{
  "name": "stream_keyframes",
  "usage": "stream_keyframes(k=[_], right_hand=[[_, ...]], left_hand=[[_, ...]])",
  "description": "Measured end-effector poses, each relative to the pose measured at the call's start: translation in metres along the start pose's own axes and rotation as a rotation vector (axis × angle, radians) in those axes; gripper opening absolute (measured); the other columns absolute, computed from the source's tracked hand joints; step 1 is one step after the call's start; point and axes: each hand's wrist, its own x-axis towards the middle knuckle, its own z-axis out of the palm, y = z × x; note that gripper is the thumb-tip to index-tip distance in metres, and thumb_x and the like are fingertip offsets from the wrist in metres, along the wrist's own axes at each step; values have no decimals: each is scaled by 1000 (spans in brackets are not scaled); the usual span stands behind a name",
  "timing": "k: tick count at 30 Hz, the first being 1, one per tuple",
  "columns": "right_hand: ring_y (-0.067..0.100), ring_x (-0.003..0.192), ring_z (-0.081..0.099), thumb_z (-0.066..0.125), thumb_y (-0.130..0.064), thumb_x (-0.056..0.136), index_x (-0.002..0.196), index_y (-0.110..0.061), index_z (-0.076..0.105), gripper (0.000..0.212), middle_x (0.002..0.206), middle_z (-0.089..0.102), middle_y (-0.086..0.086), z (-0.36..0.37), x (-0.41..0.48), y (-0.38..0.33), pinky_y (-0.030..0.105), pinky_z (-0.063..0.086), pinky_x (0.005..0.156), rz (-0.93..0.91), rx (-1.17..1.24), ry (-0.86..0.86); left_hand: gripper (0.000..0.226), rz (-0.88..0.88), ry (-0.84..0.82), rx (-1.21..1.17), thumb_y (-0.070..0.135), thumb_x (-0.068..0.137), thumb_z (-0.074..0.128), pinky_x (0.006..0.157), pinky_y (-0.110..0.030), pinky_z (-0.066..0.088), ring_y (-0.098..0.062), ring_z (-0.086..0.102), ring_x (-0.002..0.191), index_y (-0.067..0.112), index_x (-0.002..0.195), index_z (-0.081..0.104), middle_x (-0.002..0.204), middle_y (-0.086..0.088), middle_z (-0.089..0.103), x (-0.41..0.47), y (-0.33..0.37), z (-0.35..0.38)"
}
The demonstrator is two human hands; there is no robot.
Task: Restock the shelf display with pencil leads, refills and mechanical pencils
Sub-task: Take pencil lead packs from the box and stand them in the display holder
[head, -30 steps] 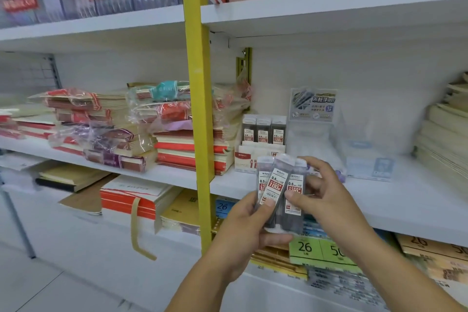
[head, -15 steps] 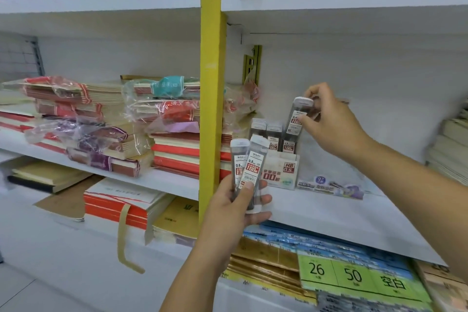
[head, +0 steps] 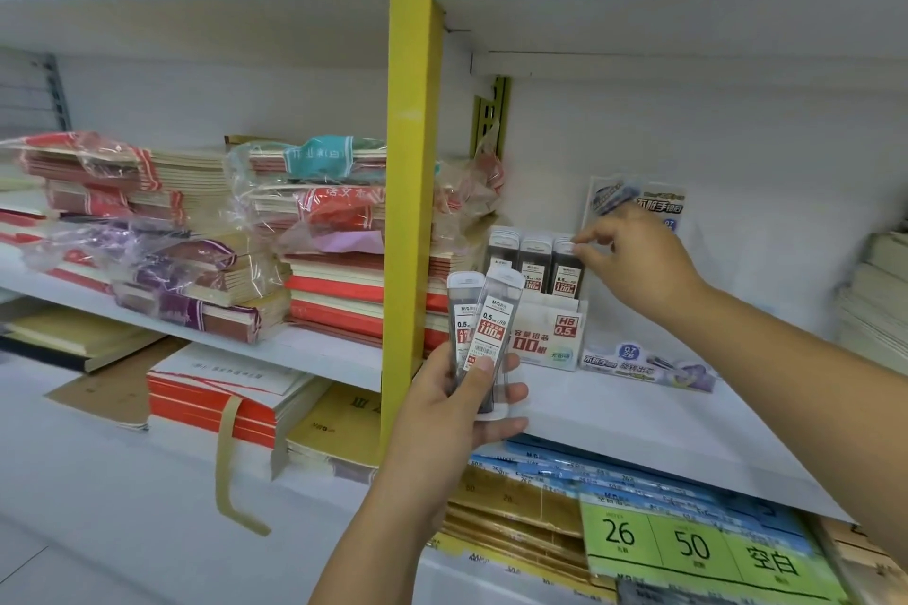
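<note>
Stationery shelf [head: 638,432]: your left hand [head: 454,413] grips two lead tubes [head: 489,334], likely light, slick; hold mid-body. Right hand [head: 638,260] pinches cap of boxed tube [head: 565,278].

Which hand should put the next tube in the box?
Probably the right hand: it is up at the box, pinching a tube there. The left hand is lower, gripping the two spare tubes.

I see my left hand [head: 452,413] at six o'clock gripping two 0.5 HB lead tubes [head: 491,334]. At three o'clock my right hand [head: 634,260] touches the display box's [head: 545,339] rightmost tube [head: 565,278], possibly pinching its cap.
</note>
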Motion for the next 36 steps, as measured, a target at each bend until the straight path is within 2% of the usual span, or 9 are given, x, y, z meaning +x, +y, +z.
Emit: stream_keyframes(k=[4, 7, 10, 15, 19, 24, 28, 32, 36], right_hand=[[11, 89, 55, 55, -30, 96, 110, -22, 70, 22, 98, 62, -2, -17, -27, -26, 20, 37, 74, -78, 145, 66], [1, 72, 65, 60, -40, 89, 104, -38, 64, 16, 83, 71, -12, -28, -56, -59, 13, 49, 58, 27, 609, -240], [12, 70, 69, 67, -25, 89, 108, -26, 62, 20, 85, 75, -4, -22, -74, -77, 26, 56, 61, 114, 830, -397], [11, 63, 68, 60, -13, 94, 104, -19, 61, 12, 82, 75, 1, -26, -59, -73, 24, 53, 54, 266, 963, -127], [5, 72, 68, 58, -18, 95, 91, -35, 51, 19, 90, 68, -5, -36, -25, -65, 19, 52, 56, 79, 731, 166], [13, 76, 61, 61, -26, 93, 106, -27, 51, 17, 87, 64, -7, -6, -4, -69, 34, 51, 66, -138, 234, -45], [15, 73, 59, 68, -26, 88, 105, -30, 41, 32, 77, 60, -4, 12, 8, -69, 29, 42, 57, -103, 229, -134], [18, 96, 48, 73, -34, 82, 96, -29, 55, 23, 91, 57, -4, 22, 16, -63, 32, 40, 73, -210, 22, -16], [24, 110, 40, 70, -33, 85, 112, -24, 68, 29, 99, 47, -2, 27, 17, -55, 32, 33, 88, -168, -74, 11]], left_hand=[[20, -17, -5, 32, 23, 100, 56, 69, -30, 60, -18, 74, 93, 31, 116, 65, 105, 4, 76, -4, 4, -3], [21, -11, -13, 54, 23, 99, 58, 68, -29, 59, -18, 74, 91, 31, 116, 65, 105, 3, 75, -7, 6, -5], [22, -5, -30, 79, 23, 99, 59, 68, -29, 58, -16, 73, 88, 29, 120, 64, 106, 1, 75, -10, 8, -5], [21, 20, 49, 69, 23, 103, 51, 67, -28, 58, -14, 72, 86, 35, 114, 64, 102, 3, 75, -11, 10, -9], [25, 35, 99, 102, 21, 105, 46, 64, -26, 58, -16, 73, 88, 39, 109, 62, 99, 7, 76, -9, 14, -20], [27, 54, 110, 117, 21, 106, 45, 67, -28, 59, -15, 74, 92, 41, 117, 59, 101, 9, 76, -8, 18, -26], [27, 48, 116, 110, 22, 106, 45, 67, -27, 59, -15, 74, 92, 42, 116, 60, 102, 8, 76, -7, 17, -27], [27, 44, 108, 99, 21, 105, 46, 66, -27, 59, -16, 74, 92, 43, 113, 61, 102, 7, 76, -7, 18, -28], [27, 31, 95, 89, 20, 105, 46, 66, -27, 59, -17, 74, 93, 41, 113, 61, 103, 5, 76, -8, 20, -28]])
